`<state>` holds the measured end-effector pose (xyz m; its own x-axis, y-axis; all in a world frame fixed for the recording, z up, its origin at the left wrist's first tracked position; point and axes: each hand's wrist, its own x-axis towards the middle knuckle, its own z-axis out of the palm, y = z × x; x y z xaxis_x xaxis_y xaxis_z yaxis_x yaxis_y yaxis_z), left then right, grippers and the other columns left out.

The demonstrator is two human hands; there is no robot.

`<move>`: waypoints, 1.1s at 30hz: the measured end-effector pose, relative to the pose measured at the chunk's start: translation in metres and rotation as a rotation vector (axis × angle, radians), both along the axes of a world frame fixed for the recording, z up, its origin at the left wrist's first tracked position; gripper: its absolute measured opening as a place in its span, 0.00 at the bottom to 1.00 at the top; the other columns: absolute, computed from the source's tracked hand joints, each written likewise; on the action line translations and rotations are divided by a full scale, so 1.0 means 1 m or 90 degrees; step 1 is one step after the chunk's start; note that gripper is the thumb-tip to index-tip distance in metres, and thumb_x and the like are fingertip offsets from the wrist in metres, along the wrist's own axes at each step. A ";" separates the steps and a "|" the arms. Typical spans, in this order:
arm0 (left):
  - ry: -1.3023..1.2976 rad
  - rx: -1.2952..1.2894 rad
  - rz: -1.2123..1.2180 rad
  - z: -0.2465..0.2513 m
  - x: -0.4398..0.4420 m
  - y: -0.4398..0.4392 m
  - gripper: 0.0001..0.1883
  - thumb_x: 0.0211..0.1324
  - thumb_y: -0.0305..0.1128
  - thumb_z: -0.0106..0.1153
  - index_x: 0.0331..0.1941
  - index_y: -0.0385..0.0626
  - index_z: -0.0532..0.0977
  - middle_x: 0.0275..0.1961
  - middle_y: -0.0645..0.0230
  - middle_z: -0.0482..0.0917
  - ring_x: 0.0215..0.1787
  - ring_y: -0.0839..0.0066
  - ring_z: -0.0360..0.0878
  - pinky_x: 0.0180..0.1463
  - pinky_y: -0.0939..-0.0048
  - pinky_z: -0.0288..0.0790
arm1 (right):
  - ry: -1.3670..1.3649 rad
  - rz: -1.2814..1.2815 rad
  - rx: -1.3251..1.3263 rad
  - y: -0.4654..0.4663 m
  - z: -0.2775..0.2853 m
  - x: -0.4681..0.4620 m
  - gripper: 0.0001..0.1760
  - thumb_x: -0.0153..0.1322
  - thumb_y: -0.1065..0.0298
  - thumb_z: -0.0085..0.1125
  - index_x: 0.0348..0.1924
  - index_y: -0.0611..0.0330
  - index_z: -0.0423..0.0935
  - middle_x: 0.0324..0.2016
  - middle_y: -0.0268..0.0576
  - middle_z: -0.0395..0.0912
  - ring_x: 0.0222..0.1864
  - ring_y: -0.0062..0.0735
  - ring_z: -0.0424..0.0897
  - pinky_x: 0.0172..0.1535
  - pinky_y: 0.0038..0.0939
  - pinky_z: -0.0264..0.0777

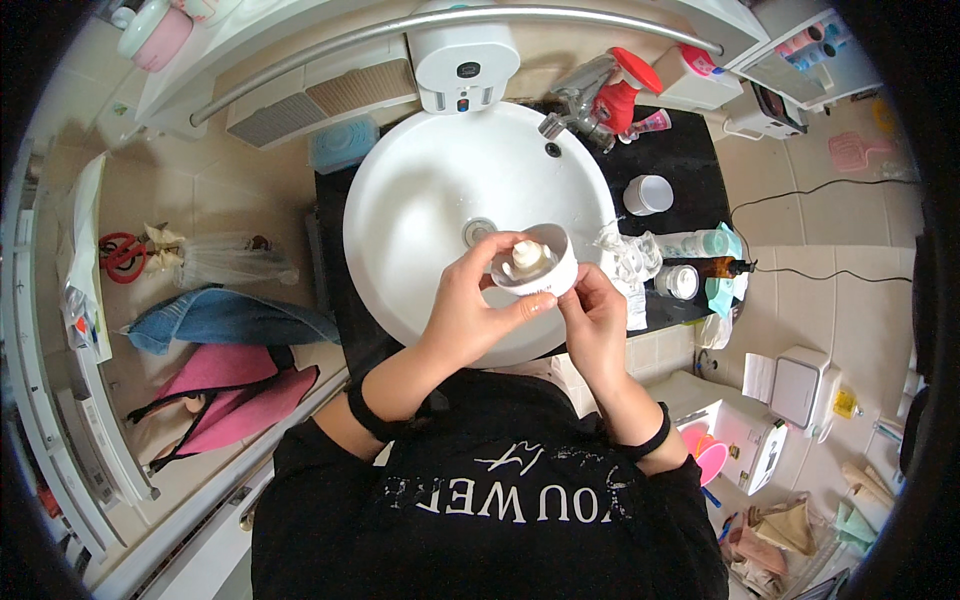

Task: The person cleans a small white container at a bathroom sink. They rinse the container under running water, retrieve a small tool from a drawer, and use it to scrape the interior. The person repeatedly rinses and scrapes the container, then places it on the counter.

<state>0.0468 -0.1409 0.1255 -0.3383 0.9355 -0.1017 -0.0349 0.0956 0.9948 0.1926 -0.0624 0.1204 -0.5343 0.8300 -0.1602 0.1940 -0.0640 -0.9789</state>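
Note:
My left hand (480, 296) grips a small white cup (557, 279) over the front of the round white washbasin (382, 225). The cup is tilted so its mouth shows, with a swirl of white cream (529, 256) inside. Against the cup's right side are the bent fingers of my right hand (596, 315); whether they hold it or something small is hidden. On the black counter to the right stand an open jar of white cream (677, 283) and a white jar (649, 195). Crumpled white tissue (634, 259) lies by the basin's rim.
A chrome faucet (577, 126) and a red spray bottle (619, 97) are at the basin's back right. An amber pump bottle (720, 267) lies on the counter's right side. A white wall dispenser (465, 64) overhangs the basin's back; a blue box (343, 144) sits back left.

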 end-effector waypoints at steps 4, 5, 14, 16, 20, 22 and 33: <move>-0.223 -0.043 0.055 -0.010 -0.014 0.011 0.27 0.66 0.44 0.58 0.59 0.35 0.66 0.56 0.62 0.76 0.58 0.72 0.75 0.64 0.66 0.68 | 0.029 0.075 -0.046 0.006 0.011 -0.011 0.11 0.76 0.71 0.52 0.46 0.70 0.77 0.27 0.37 0.81 0.28 0.18 0.74 0.34 0.21 0.70; -0.303 -0.012 0.051 -0.011 -0.018 0.012 0.27 0.67 0.45 0.56 0.60 0.36 0.66 0.56 0.61 0.76 0.58 0.71 0.75 0.65 0.64 0.68 | 0.021 0.109 -0.037 0.008 0.015 -0.014 0.11 0.76 0.72 0.51 0.48 0.69 0.76 0.29 0.36 0.80 0.28 0.17 0.72 0.35 0.21 0.69; -0.538 0.025 0.046 -0.005 -0.034 0.013 0.27 0.74 0.51 0.36 0.66 0.44 0.59 0.65 0.59 0.70 0.66 0.64 0.69 0.69 0.57 0.64 | -0.087 0.150 0.214 0.022 0.038 -0.026 0.05 0.73 0.75 0.56 0.40 0.66 0.78 0.27 0.42 0.84 0.24 0.27 0.81 0.28 0.25 0.73; -0.572 0.016 0.043 -0.004 -0.033 0.014 0.27 0.74 0.51 0.37 0.67 0.45 0.60 0.65 0.60 0.69 0.67 0.64 0.69 0.69 0.57 0.64 | -0.146 0.141 0.349 0.023 0.040 -0.026 0.04 0.71 0.73 0.59 0.36 0.65 0.78 0.24 0.44 0.82 0.24 0.32 0.82 0.27 0.29 0.74; -0.613 0.000 0.035 -0.005 -0.028 0.014 0.27 0.74 0.51 0.38 0.67 0.46 0.60 0.66 0.60 0.68 0.68 0.63 0.67 0.70 0.56 0.62 | -0.245 0.115 0.577 0.022 0.043 -0.028 0.05 0.67 0.70 0.62 0.30 0.63 0.77 0.19 0.46 0.79 0.23 0.44 0.81 0.26 0.36 0.74; -0.616 -0.001 0.023 -0.006 -0.027 0.014 0.27 0.74 0.51 0.39 0.67 0.46 0.59 0.66 0.60 0.68 0.68 0.63 0.66 0.71 0.56 0.61 | -0.242 0.114 0.619 0.021 0.044 -0.030 0.07 0.66 0.70 0.61 0.27 0.62 0.75 0.17 0.46 0.76 0.20 0.48 0.79 0.25 0.41 0.73; -0.532 -0.001 0.027 -0.010 -0.021 0.012 0.27 0.70 0.48 0.50 0.66 0.47 0.62 0.64 0.64 0.70 0.67 0.67 0.68 0.69 0.56 0.63 | -0.260 0.142 0.541 0.022 0.047 -0.031 0.06 0.68 0.70 0.59 0.30 0.64 0.74 0.16 0.52 0.76 0.20 0.52 0.79 0.25 0.43 0.74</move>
<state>0.0257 -0.1289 0.1158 -0.1857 0.9233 -0.3362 -0.7649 0.0790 0.6393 0.1617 -0.0401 0.1672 -0.7297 0.6412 0.2376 0.4519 0.7130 -0.5361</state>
